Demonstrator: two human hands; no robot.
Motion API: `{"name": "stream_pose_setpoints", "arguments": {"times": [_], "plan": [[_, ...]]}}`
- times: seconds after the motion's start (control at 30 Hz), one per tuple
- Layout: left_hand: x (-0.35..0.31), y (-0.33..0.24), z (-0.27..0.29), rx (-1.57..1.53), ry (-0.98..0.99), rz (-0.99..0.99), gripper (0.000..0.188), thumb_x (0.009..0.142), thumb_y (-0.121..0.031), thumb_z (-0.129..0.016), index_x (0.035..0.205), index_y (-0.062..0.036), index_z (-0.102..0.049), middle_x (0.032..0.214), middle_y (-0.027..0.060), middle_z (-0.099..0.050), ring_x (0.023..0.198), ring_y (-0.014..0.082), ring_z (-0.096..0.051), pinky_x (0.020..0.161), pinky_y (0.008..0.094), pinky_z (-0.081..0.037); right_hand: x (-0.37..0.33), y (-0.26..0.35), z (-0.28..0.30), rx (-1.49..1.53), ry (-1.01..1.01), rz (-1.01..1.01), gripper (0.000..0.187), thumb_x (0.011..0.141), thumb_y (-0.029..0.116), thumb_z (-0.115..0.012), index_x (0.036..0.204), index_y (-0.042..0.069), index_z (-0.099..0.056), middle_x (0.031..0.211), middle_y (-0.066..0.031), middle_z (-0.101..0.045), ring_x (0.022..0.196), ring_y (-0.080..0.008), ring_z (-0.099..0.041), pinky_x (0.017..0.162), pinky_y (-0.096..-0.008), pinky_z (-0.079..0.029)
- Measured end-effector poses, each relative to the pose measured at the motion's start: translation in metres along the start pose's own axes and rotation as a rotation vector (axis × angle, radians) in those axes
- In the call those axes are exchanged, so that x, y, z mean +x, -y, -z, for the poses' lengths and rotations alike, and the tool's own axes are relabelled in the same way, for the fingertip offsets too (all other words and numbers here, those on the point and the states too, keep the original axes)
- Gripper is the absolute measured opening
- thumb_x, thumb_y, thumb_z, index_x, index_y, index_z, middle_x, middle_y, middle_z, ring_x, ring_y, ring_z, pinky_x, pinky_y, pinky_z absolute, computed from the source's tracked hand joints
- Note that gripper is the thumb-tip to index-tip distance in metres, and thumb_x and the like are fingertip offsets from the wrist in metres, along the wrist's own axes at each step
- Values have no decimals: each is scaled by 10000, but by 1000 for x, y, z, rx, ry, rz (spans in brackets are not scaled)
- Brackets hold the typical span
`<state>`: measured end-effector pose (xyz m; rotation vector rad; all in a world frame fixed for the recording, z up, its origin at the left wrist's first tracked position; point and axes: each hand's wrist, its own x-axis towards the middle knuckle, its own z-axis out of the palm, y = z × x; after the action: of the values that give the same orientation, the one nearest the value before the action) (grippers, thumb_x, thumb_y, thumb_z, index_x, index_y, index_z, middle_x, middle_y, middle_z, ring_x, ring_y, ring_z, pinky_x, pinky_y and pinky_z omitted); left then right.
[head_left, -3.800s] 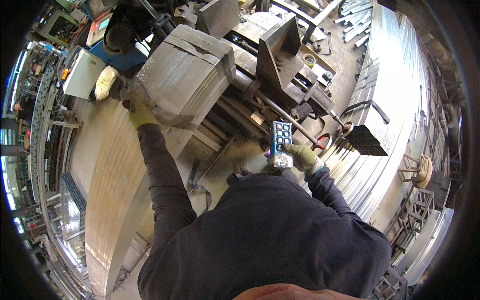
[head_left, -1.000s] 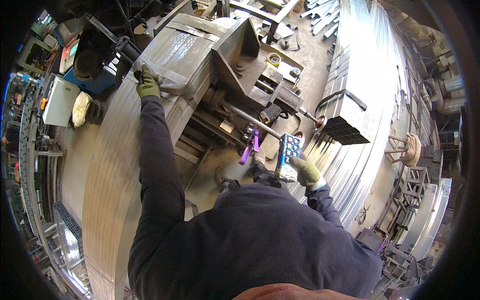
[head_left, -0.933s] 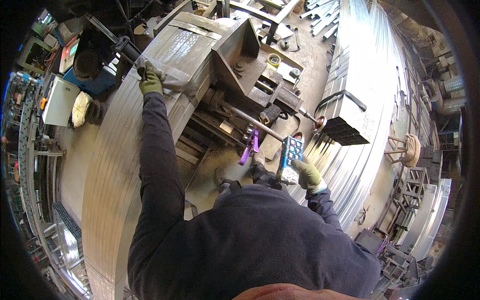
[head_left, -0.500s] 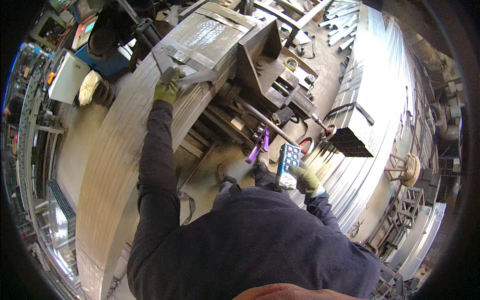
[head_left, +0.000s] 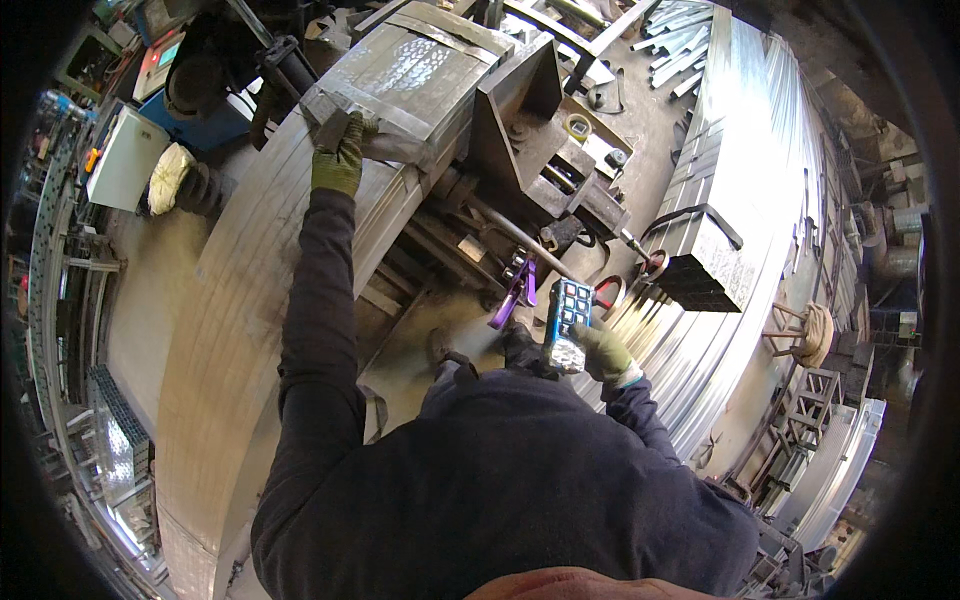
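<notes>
My left hand (head_left: 338, 165), in a yellow-green glove, reaches far forward onto a bundle of long flat metal bars (head_left: 235, 290). Its fingers are closed on a flat grey piece (head_left: 332, 130) beside the metal strips that cross the bundle; the grip is partly hidden. Close to my body, my right hand (head_left: 606, 352), gloved too, holds a handheld remote control (head_left: 568, 312) with a blue edge and several buttons. The thumb lies over its lower part. A purple-handled tool (head_left: 518, 295) is just left of the remote.
A steel machine frame with an angled plate (head_left: 515, 110) stands ahead. To the right lie long shiny metal profiles (head_left: 740, 150), one stack bound with a dark strap (head_left: 705, 215). A stool (head_left: 805, 333) stands farther right. A white box (head_left: 128, 158) is at the left.
My left hand has shifted a little toward the right and closer in on the flat grey piece. My right thumb has come further over the remote's buttons. The view has tilted slightly.
</notes>
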<state>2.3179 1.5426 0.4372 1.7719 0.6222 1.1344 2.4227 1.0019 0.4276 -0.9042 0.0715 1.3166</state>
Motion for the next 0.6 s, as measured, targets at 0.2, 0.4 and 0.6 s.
{"name": "stream_pose_setpoints", "arguments": {"times": [0.2,0.4,0.6], "plan": [[-9,-40,-10,-17,-31,64,172,1034,-166,-658,1037,-14,-738,956,70,-773,879,157,-690,836,324,-536,14,8,-15,-41,23,-33,607,923,130,-752,1453,20,-477,1314,-117,-653,1192,-250,-651,1036,-394,-530],[-10,-23,0,-107,49,33,178,1040,-125,-615,1088,20,-706,1111,115,-741,1032,169,-670,877,307,-536,27,12,-32,-36,51,22,644,899,134,-788,1448,8,-476,1245,-136,-690,1076,-280,-711,927,-425,-593],[-37,25,27,-428,88,354,238,1026,-40,-544,1229,55,-624,1224,179,-689,1056,233,-692,830,267,-576,39,8,-24,-114,59,-33,669,915,156,-773,1496,35,-464,1333,-94,-639,1208,-225,-631,1047,-375,-518]]}}
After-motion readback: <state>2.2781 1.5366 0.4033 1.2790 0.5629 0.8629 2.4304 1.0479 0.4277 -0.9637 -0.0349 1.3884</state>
